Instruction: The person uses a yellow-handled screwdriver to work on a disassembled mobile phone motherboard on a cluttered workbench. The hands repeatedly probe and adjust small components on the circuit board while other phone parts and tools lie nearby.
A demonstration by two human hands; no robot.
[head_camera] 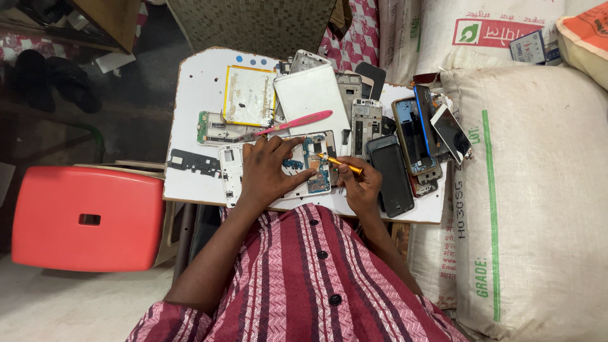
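A small white board [190, 126], chipped at its edges, serves as the work surface and rests across the lap of a person in a red and white striped shirt [304, 278]. The floor around it is dark on the left, where a red plastic stool [88, 218] stands just beside the board, and large white woven sacks [532, 190] fill the right side of the room, touching the board's right edge. On the board, an opened phone [304, 168] lies near the front edge with its blue circuit board [315, 166] exposed. The left hand [269, 171] lies flat over the phone's white frame, fingers spread and pressing it down. The right hand [361, 187] is closed on a small screwdriver with an orange handle [339, 163], its tip touching the circuit board. Behind the phone lie a pink pry tool [297, 121], a white back cover [310, 95], a yellow-edged panel [248, 95] and a green board strip [212, 128]. To the right, several dark stripped phones [405, 149] crowd together, some overlapping, close against the right hand.
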